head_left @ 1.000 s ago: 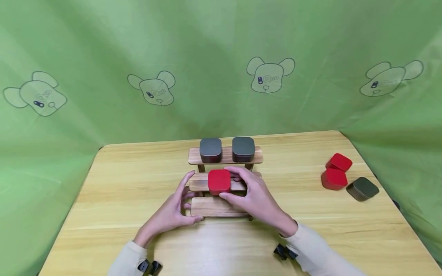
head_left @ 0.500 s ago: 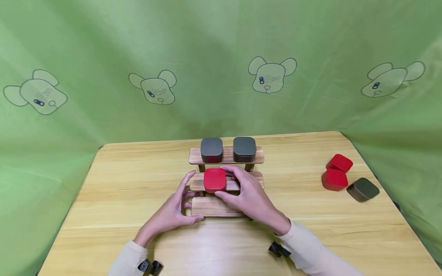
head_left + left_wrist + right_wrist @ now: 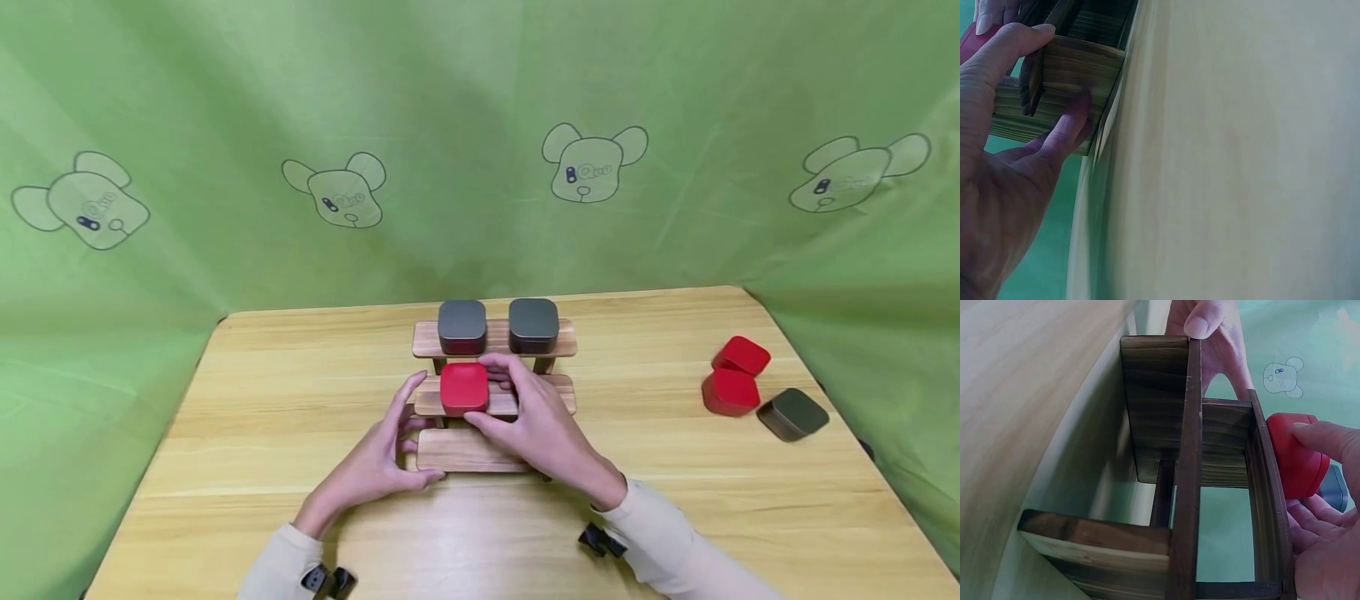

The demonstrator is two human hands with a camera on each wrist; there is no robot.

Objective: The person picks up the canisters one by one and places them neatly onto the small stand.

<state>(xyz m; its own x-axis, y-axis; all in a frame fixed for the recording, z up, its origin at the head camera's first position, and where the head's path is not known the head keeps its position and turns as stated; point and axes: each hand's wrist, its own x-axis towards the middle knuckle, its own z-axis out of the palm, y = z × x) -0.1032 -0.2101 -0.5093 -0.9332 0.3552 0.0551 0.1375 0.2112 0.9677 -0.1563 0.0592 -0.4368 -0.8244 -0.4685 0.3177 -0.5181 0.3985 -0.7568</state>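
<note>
A three-step wooden stand (image 3: 468, 451) stands on the table. My right hand (image 3: 542, 429) holds a red square tin (image 3: 464, 388) with rounded corners between thumb and fingers, at the left part of the middle step. In the right wrist view the red tin (image 3: 1294, 453) sits against that step, the thumb on its near side. My left hand (image 3: 372, 463) grips the stand's left end. The left wrist view has its thumb on the edge of the stand (image 3: 1082, 69) and its fingers on the opposite side. Two dark grey tins (image 3: 462, 326) rest on the top step.
At the right of the table are a red tin (image 3: 731, 392), another red tin (image 3: 742, 356) touching it from behind, and a dark grey tin (image 3: 793, 414). A green cloth (image 3: 465, 100) with mouse-like drawings hangs around the table (image 3: 285, 367).
My right hand has moved the red tin a little leftward and back along the middle step. The left hand has kept its place on the stand.
</note>
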